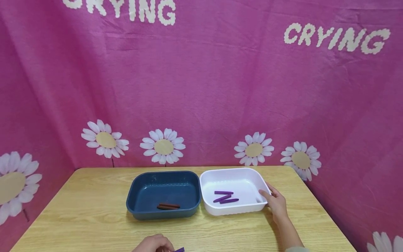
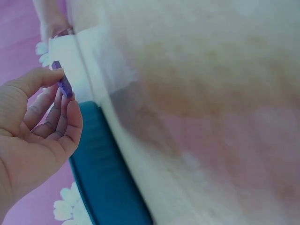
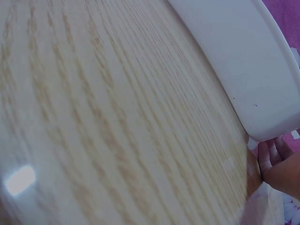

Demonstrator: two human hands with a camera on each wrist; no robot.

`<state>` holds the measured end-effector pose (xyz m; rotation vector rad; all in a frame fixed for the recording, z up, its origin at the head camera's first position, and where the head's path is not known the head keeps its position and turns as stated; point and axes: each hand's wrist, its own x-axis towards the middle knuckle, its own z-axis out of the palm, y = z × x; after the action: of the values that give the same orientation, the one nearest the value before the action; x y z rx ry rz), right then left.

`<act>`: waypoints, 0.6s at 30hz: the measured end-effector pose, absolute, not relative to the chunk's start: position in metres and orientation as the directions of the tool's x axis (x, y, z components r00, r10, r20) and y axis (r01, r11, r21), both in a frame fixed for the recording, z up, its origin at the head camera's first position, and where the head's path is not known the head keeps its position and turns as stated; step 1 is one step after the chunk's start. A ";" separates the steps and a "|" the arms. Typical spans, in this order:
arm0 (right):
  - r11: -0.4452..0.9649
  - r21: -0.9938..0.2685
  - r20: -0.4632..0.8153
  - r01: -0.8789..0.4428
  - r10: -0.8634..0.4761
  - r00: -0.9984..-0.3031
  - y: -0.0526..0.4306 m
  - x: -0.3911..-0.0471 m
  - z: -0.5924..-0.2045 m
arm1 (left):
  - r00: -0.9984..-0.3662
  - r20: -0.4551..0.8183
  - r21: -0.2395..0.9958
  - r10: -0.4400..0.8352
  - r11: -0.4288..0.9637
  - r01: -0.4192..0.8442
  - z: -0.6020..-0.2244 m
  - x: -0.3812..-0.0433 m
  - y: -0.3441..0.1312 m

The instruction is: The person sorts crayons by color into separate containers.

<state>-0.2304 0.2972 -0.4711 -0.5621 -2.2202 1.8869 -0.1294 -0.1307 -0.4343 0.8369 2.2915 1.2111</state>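
Note:
My left hand [image 1: 153, 244] is low in the head view, in front of the dark blue tray [image 1: 167, 214]. Between thumb and fingers it pinches a short purple crayon [image 2: 65, 86], plain in the left wrist view. With my right hand [image 1: 277, 203] I hold the right end of the white tray [image 1: 234, 210], thumb over the rim and fingers outside. Three purple crayons [image 1: 228, 201] lie inside the white tray, left of its middle. A few brown crayons [image 1: 170, 205] lie together near the front of the blue tray.
Both trays stand side by side on a light wooden table [image 1: 85, 210], their near ends close together. A pink cloth [image 1: 207, 87] with daisies and white lettering hangs behind the table and along its sides.

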 end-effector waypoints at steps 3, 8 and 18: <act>0.111 -0.980 -0.113 0.168 0.384 -0.916 0.296 -0.231 -0.471 | -0.794 -0.094 0.821 0.600 0.498 0.279 -0.449 -0.136 -0.128; 0.113 -0.980 -0.109 0.164 0.385 -0.917 0.297 -0.231 -0.471 | -0.785 -0.130 0.824 0.606 0.506 0.255 -0.439 -0.141 -0.131; 0.122 -0.977 -0.114 0.173 0.386 -0.916 0.299 -0.231 -0.472 | -0.832 -0.141 0.788 0.536 0.569 0.233 -0.418 -0.144 -0.119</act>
<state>-0.2311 0.2993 -0.4716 -0.5600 -2.2208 1.8968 -0.1441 -0.1194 -0.4178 0.6247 2.4393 1.1479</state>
